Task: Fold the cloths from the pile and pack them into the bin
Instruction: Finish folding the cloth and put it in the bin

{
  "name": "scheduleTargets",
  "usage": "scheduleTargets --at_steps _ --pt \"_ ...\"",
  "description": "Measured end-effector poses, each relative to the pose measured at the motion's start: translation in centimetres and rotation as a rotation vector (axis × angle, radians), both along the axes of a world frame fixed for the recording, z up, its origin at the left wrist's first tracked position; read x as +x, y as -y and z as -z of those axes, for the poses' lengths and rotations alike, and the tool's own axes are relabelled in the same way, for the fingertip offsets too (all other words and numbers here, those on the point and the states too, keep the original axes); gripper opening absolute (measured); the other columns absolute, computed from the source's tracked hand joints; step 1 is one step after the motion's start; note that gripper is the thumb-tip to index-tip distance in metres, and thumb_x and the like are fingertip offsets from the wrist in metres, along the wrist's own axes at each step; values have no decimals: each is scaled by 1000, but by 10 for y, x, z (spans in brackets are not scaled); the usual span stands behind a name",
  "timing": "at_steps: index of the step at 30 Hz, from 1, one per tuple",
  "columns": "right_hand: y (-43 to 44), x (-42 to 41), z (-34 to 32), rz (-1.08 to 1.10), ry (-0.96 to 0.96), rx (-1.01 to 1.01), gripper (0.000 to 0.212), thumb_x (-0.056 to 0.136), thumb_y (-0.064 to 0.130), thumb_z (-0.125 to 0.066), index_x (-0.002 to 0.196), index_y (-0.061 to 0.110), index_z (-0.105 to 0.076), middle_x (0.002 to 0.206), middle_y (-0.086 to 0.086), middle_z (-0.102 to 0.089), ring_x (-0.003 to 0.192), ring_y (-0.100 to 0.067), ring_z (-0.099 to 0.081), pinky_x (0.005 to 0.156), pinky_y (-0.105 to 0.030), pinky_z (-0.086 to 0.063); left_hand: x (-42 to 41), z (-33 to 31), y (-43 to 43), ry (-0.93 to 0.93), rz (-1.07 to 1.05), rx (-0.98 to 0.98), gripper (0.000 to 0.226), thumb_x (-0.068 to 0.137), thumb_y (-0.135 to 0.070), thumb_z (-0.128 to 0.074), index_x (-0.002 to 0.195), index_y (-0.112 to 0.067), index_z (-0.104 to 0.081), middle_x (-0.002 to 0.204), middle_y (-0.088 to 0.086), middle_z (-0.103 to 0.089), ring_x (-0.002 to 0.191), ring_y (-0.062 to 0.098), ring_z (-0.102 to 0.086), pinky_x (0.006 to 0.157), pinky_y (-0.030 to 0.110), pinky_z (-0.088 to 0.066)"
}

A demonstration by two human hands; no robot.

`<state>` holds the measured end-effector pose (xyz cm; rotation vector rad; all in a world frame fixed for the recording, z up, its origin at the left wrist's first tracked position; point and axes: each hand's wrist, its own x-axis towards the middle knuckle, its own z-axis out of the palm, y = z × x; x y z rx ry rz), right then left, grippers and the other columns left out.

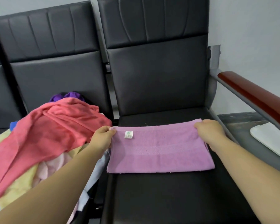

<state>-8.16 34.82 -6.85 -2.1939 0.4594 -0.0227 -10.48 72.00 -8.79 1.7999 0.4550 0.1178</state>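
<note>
A lilac towel (160,151) is lying folded into a long, flat rectangle across the black seat (168,199) of the right-hand chair, its long sides running left to right. A small white label (128,134) is showing near its far left corner, and a woven band is running along its length. The left hand (102,139) is pinching the far left corner between thumb and curled fingers; the right hand (208,133) is gripping the far right corner with its fingers curled over the edge. Both forearms are reaching in from the near side.

On the neighbouring seat to the left, a pile of cloths (47,159) is sitting in a loose heap, touching the left hand. A coral cloth (55,126) is sprawling over the top, a purple cloth (68,96) is peeking out at the far side, and a pale yellow cloth (19,183) is spilling out near the front.

The chairs are standing joined in a row against a pale grey wall (249,29), their padded backrests (155,75) looking like smooth, faintly shiny leatherette with stitched panels. A glossy reddish-brown armrest (257,97) on a grey metal frame is slanting down the right side. Beyond it, a white rounded object (268,136) is resting on a mottled grey surface; what it is cannot be told.
</note>
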Motion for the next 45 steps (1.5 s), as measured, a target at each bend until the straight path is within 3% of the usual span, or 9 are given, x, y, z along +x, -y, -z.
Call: scheduleTargets --at_steps 10,16,19,23,28,32,37,41,45 --pt "-4 22 44 -61 -22 -437 29 106 33 -44 83 18 -56 83 -2 -60 71 -19 -57 55 -32 -39 39 37 19 27 -43 473 20 101 -27 -57 96 -8 -62 79 -1 -60 82 26 -56 72 33 -37" --pt "-3 15 42 -61 -8 -391 24 102 38 -57 106 15 -49 89 -2 -59 73 -20 -59 56 -33 -44 34 35 29 -97 34 585 38 96 -25 -65 128 -8 -51 109 3 -59 111 32 -58 83 30 -37" --pt "-3 6 36 -83 21 -395 40 98 38 -65 127 16 -47 110 -4 -56 90 -20 -54 69 -35 -47 22 29 32 -129 82 628 60 91 -31 -70 141 -13 -42 134 13 -48 122 36 -52 100 39 -41" --pt "-5 -10 31 -176 64 -564 43 97 40 -64 134 22 -51 128 -6 -51 108 -23 -48 88 -38 -50 -3 23 44 -131 132 869 56 89 -42 -69 138 -22 -49 135 12 -41 122 38 -48 104 43 -39" --pt "-12 -31 23 -442 -30 -627 35 100 36 -56 132 21 -54 131 -3 -52 110 -23 -52 87 -37 -51 -46 12 81 -28 460 857 36 99 -42 -52 132 -27 -51 115 -5 -61 102 18 -58 89 34 -47" --pt "-26 -52 12 -543 -186 -759 28 99 23 -48 125 18 -58 112 -1 -54 95 -24 -57 73 -34 -49 -58 12 89 -71 611 1077 32 98 -50 -44 117 -25 -48 112 -6 -59 110 23 -55 96 42 -42" --pt "-52 -93 -12 -856 -311 -804 17 93 33 -57 103 19 -62 96 1 -63 86 -21 -64 66 -32 -52 -44 14 74 -248 527 1245 46 93 -57 -44 136 -40 -48 146 -6 -39 132 28 -37 110 53 -30" --pt "-57 -111 -11 -945 -272 -592 31 86 44 -70 110 24 -67 109 7 -66 98 -18 -65 87 -35 -57 -67 21 74 -168 477 900 46 94 -47 -57 139 -37 -48 140 -3 -39 124 28 -47 109 42 -40" --pt "-49 -110 -7 -947 -240 -529 33 82 44 -77 109 29 -64 100 13 -59 88 -10 -59 77 -27 -52 -118 4 95 -124 692 368 42 85 -21 -64 124 -34 -56 133 -11 -48 123 8 -50 101 17 -37"
